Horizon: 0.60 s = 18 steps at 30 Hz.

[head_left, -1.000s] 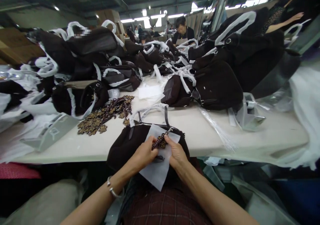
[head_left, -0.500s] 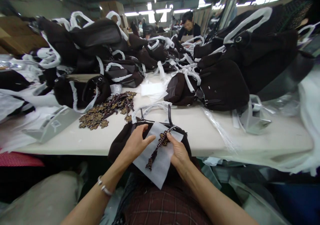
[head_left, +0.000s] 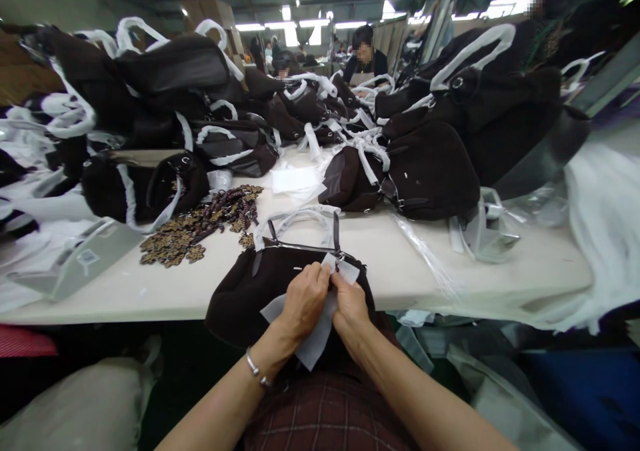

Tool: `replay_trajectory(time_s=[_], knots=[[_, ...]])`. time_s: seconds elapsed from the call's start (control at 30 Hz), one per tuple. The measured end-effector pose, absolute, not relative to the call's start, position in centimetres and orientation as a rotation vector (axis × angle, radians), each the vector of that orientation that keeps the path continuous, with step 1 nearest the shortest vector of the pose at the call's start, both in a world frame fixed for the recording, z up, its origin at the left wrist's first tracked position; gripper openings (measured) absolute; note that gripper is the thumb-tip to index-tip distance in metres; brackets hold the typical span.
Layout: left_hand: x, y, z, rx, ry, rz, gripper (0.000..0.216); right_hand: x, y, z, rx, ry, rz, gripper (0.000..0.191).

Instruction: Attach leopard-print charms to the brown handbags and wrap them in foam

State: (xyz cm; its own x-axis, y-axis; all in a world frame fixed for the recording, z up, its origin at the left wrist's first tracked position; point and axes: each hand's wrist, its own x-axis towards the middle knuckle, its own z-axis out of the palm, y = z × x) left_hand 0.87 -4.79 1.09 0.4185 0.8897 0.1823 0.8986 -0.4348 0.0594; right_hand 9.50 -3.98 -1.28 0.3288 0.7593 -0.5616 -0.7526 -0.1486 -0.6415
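Observation:
A dark brown handbag [head_left: 245, 297] leans at the table's front edge before me, its handles wrapped in white paper. Against its front hangs a sheet of thin white paper [head_left: 316, 344], bunched and folded between my hands. My left hand [head_left: 306, 297] is closed on the paper, knuckles up. Close beside it, my right hand [head_left: 351, 304] pinches the paper near the bag's top edge, thumb towards the left hand. The braided charm with flower pieces is hidden by the paper and my fingers. A silver clasp [head_left: 340, 256] shows just above them.
A heap of flower charms [head_left: 175, 244] lies left on the white table [head_left: 540, 284]. Behind stand piles of dark bags [head_left: 430, 171] with wrapped handles. Clear plastic holders [head_left: 75, 257] stand at left and right. A person [head_left: 364, 57] works at the back.
My left hand has moved right and closed on the paper, from fingers spread over it. The paper is now folded over the charm, which has gone from sight.

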Motion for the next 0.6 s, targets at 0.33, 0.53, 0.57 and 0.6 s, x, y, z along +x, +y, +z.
replay_trajectory(time_s=[0.33, 0.53, 0.57, 0.6], knots=[[-0.5, -6.1, -1.4, -2.733, -1.26, -0.302, 0.033, 10.5, -4.2, -0.7, -1.061, -0.092, 1.444, 0.032], [0.8, -7.3, -0.2, -2.828, -1.265, -0.162, 0.029, 10.8, -3.9, -2.0, -1.131, -0.067, 1.392, 0.029], [0.9, -7.4, 0.6, -2.863, -1.315, -0.142, 0.028, 10.8, -4.0, -2.1, -1.137, -0.059, 1.392, 0.028], [0.7, -7.5, 1.5, -2.911, -1.384, -0.138, 0.027, 10.9, -4.0, -2.1, -1.137, -0.051, 1.401, 0.028]])
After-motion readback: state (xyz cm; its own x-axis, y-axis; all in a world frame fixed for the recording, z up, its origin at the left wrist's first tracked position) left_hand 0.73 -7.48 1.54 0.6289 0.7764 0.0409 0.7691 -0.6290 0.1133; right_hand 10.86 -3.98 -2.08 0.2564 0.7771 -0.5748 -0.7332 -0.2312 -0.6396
